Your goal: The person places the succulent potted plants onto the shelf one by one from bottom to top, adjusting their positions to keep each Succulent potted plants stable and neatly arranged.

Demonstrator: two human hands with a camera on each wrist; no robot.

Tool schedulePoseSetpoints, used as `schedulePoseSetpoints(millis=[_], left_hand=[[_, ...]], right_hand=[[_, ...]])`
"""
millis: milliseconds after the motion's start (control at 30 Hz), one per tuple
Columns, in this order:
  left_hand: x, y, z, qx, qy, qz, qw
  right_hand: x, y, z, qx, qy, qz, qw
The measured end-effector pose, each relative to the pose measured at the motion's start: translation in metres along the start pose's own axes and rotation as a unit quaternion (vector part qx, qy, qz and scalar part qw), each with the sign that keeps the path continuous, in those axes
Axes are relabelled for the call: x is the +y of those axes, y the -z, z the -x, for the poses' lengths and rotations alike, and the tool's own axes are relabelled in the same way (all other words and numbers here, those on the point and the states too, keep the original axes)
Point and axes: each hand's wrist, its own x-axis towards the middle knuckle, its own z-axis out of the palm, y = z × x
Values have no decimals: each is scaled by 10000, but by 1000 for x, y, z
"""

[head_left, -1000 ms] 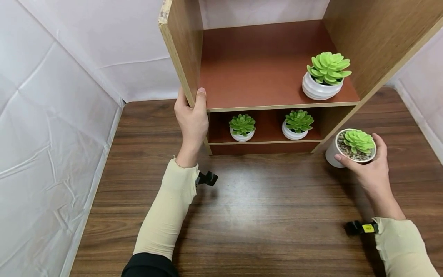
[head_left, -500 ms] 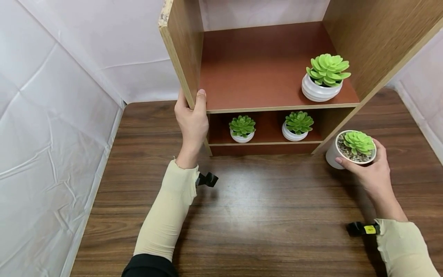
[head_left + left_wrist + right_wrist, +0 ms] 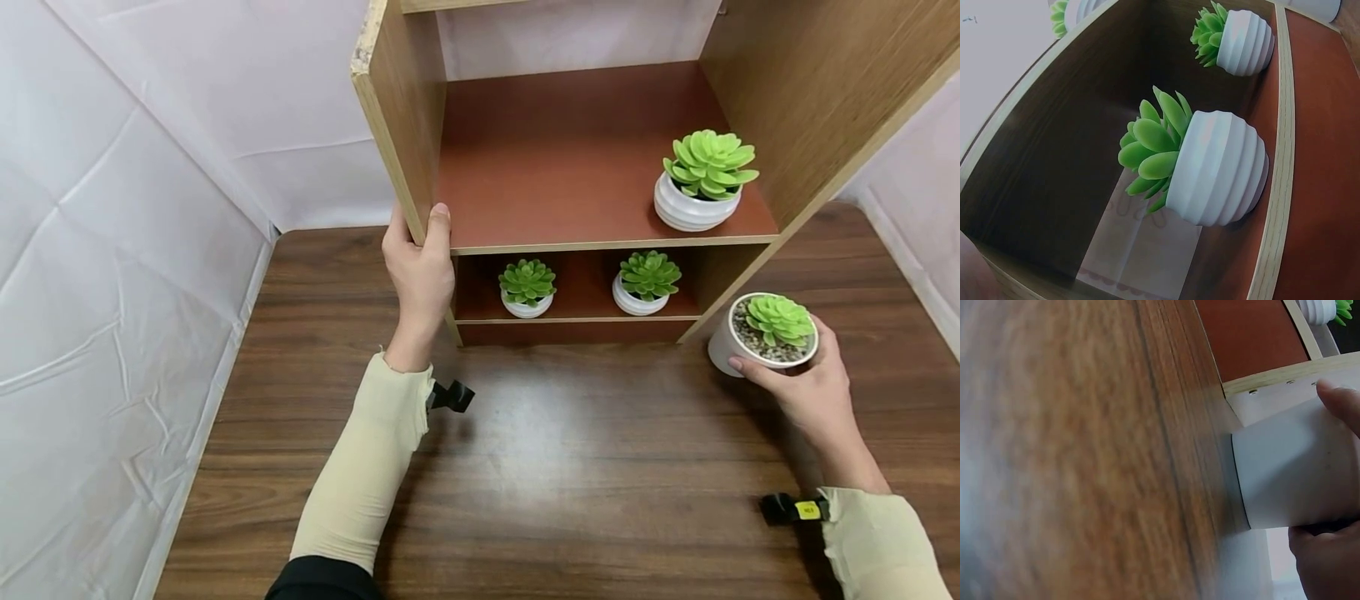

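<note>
My left hand (image 3: 422, 271) grips the front edge of the left side panel of a wooden shelf unit (image 3: 607, 158), thumb on the inner face. At the unit's right foot, my right hand (image 3: 817, 392) holds a smooth white pot (image 3: 726, 346) with a green succulent (image 3: 780, 319) set in gravel. In the right wrist view, thumb and fingers lie on opposite sides of this pot (image 3: 1297, 469), its base right at the tabletop. Two small potted succulents, a left one (image 3: 527, 287) and a right one (image 3: 647, 282), stand in the low compartment. A larger potted succulent (image 3: 701, 183) stands on the board above.
The unit stands on a dark wood-grain table (image 3: 562, 467). White sheeting (image 3: 112, 292) hangs at the left, behind and at the right. A black wrist camera (image 3: 453, 396) sits on the left wrist, another black camera (image 3: 780, 508) on the right.
The whole scene sits slightly lower in the head view. Both hands keep their holds, the left on the panel and the right on the pot, with hardly any movement.
</note>
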Motion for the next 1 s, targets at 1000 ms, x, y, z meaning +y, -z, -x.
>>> schedulePoseSetpoints(millis=[1000], left_hand=[[-2, -2, 1, 127, -209, -72, 9997]], right_hand=[[9, 0, -2, -204, 128, 55, 9997]])
